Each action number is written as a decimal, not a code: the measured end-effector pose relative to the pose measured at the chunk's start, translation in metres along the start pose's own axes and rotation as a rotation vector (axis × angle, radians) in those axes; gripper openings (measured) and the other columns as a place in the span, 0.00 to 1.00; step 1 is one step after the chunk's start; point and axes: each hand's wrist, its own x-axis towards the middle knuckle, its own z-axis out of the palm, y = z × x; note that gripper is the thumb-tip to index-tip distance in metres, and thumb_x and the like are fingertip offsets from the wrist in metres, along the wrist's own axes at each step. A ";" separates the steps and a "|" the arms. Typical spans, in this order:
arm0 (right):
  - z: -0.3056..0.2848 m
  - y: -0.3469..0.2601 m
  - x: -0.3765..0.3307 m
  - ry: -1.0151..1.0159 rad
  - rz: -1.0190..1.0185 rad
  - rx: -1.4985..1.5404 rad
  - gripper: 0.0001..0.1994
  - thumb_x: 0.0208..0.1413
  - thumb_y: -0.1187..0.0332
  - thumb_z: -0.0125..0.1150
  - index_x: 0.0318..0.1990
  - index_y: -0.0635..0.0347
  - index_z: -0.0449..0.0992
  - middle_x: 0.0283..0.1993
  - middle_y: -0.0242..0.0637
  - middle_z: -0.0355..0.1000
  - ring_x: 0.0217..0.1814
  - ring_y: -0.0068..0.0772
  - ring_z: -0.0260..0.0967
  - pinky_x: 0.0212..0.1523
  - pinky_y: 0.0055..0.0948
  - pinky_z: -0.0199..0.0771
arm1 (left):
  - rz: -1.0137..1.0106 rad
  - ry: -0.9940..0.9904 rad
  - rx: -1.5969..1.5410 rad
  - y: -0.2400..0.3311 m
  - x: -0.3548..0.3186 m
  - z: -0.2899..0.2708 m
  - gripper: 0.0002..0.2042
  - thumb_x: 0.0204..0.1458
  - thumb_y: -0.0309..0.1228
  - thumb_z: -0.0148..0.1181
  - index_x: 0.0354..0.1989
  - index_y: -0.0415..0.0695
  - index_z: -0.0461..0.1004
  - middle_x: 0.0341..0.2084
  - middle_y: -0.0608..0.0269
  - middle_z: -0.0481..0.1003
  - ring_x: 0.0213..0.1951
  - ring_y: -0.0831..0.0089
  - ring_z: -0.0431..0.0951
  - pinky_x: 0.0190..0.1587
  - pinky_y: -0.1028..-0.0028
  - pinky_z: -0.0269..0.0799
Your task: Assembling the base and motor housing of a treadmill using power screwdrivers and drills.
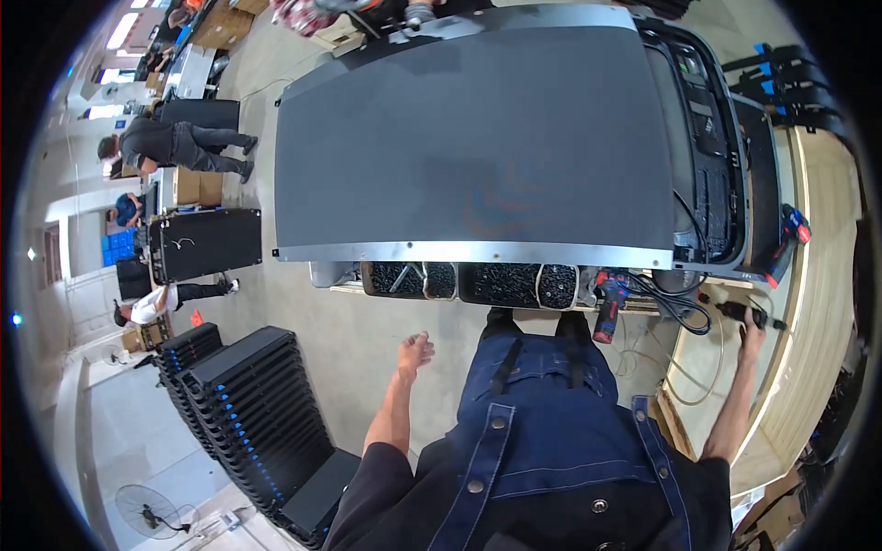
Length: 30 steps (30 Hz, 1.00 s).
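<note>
My right hand (752,332) reaches out to the right and is closed around a black power driver (735,310), held over a pale wooden surface. My left hand (416,352) hangs in front of me over the floor with its fingers curled in; whether anything small is inside them is hidden. A large dark grey panel (459,138) with a metal strip (409,251) along its near edge lies before me. Below that edge, bins of small black fasteners (499,285) stand in a row. A red-and-blue cordless drill (608,308) sits right of the bins beside a coiled black cable (675,303).
Another red-and-blue power tool (788,243) rests at the panel's right end. A pale hose (712,390) loops by the wooden crate (818,367). Stacked black frames (262,404) stand to my left. A gloved hand (420,13) shows at the panel's far edge; people work further left.
</note>
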 end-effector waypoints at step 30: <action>0.162 -0.176 -0.490 -0.257 -0.122 1.252 0.28 0.63 0.62 0.67 0.67 0.61 0.66 0.55 0.43 0.76 0.49 0.36 0.78 0.53 0.39 0.81 | 0.897 0.101 1.244 0.106 0.240 -0.103 0.12 0.55 0.28 0.61 0.47 0.40 0.75 0.36 0.45 0.83 0.42 0.48 0.85 0.43 0.54 0.83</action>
